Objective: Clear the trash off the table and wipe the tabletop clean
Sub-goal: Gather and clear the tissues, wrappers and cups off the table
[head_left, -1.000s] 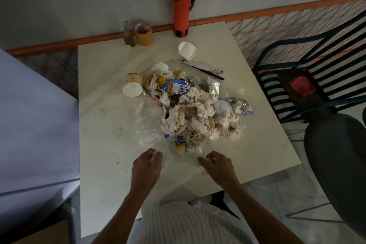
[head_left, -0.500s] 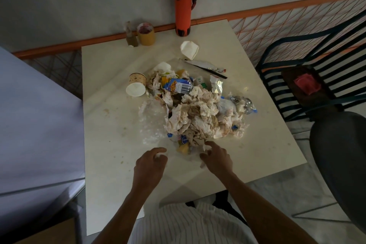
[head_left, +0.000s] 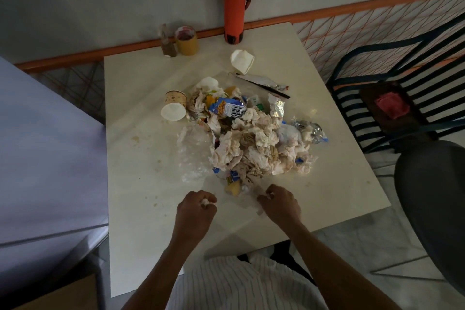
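A heap of crumpled stained napkins and wrappers lies mid-table on a clear plastic sheet. A blue snack packet sits on top, and a tipped paper cup lies at the heap's left. Beyond it are a flattened white cup and a long wrapper. My left hand is curled at the heap's near edge, pinching a small white scrap. My right hand pinches the near edge of the clear plastic. The cream tabletop shows brown stains.
An orange bottle, a yellow jar and a small brown bottle stand along the far edge by the wall. A black slatted chair holding a red cloth stands right. A dark round seat is nearer right.
Both hands stay at the heap's near edge. Their fingers, stretched toward the heap half a second ago, have curled in: the left on a scrap, the right on the plastic.
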`<act>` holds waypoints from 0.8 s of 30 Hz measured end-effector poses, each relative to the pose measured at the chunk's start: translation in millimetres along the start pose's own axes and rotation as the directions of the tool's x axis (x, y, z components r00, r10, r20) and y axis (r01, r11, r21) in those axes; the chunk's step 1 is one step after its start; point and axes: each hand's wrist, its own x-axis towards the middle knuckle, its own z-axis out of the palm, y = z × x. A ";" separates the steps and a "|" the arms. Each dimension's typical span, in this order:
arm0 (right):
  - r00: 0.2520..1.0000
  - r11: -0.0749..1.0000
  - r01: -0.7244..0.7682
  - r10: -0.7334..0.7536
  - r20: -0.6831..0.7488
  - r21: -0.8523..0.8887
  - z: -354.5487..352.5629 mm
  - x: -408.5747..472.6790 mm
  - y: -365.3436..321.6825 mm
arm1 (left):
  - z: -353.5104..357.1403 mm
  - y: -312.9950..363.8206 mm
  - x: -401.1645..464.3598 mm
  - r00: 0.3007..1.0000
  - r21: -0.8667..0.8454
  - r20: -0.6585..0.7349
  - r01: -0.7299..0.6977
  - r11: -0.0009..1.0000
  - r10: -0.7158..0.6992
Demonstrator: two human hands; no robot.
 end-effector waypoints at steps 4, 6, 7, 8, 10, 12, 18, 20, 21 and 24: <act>1.000 0.998 -0.014 0.014 0.001 0.055 -8.4 -9.5 9.5 | 7.7 1.5 1.4 1.000 0.025 -0.007 -0.020 0.999 0.020; 0.999 0.993 -0.039 0.037 0.022 0.111 -12.1 -14.8 13.8 | 11.4 2.1 0.9 0.999 0.018 -0.008 -0.040 0.999 0.041; 0.998 0.990 -0.047 0.042 0.039 0.131 -14.1 -17.3 15.2 | 13.0 2.8 0.0 0.998 0.014 -0.011 -0.053 0.998 0.054; 0.998 0.987 -0.048 0.040 0.054 0.151 -15.9 -19.2 17.5 | 15.2 3.5 -1.8 0.998 0.009 -0.011 -0.065 0.998 0.065; 0.997 0.979 -0.023 0.006 0.083 0.204 -19.3 -23.6 19.5 | 19.4 3.3 -5.6 0.998 -0.011 -0.003 -0.070 0.997 0.070; 0.993 0.970 0.024 -0.051 0.106 0.242 -22.8 -30.7 20.5 | 22.3 5.3 -11.5 0.998 -0.031 -0.001 -0.063 0.998 0.063; 0.968 0.951 0.156 -0.201 0.150 0.268 -23.3 -44.6 20.2 | 25.2 14.0 -29.1 0.994 -0.025 0.015 -0.104 0.994 0.105; 0.952 0.937 0.196 -0.252 0.173 0.288 -27.6 -52.3 18.5 | 28.5 15.1 -38.6 0.992 -0.053 0.016 -0.125 0.991 0.126; 0.944 0.935 0.219 -0.276 0.183 0.280 -29.9 -56.2 18.6 | 30.8 15.8 -44.4 0.992 -0.064 0.022 -0.123 0.990 0.125; 0.916 0.934 0.278 -0.328 0.229 0.223 -32.9 -66.3 24.4 | 40.3 25.1 -65.6 0.990 -0.047 0.050 -0.128 0.991 0.130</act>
